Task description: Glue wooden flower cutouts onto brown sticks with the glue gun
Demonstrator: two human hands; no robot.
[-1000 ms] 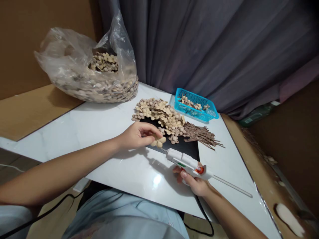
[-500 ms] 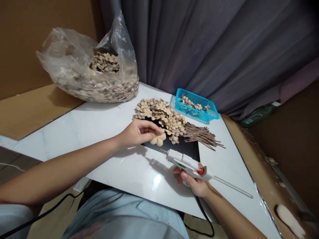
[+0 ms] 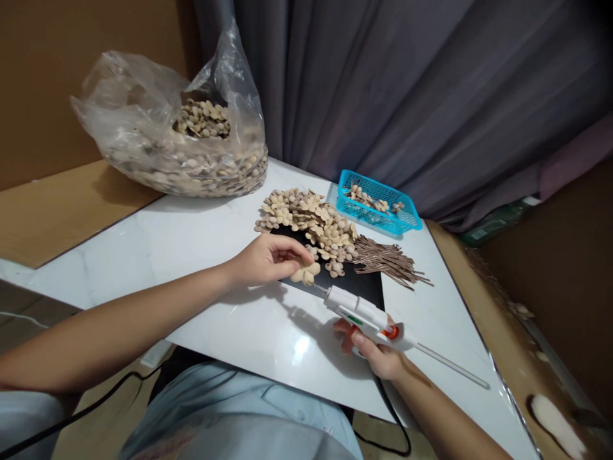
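The glue gun (image 3: 359, 309) slants above the white surface (image 3: 249, 332), nozzle (image 3: 320, 289) pointing far-left to the flower's (image 3: 306, 274) edge, glue stick (image 3: 453, 366) extending near-right. The right hand (image 3: 378, 356) keeps its grip wrapped underneath, barrel above the fingers. The left hand's (image 3: 263, 260) grip pinches the flower, petals beyond the fingertips.

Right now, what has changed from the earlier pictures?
The right hand has shifted the white plastic glue gun slightly rightward, its rear end a little lower in view. Nothing was newly grasped or released: the left hand still holds the beige flower-shaped piece. The blue plastic basket stayed put.
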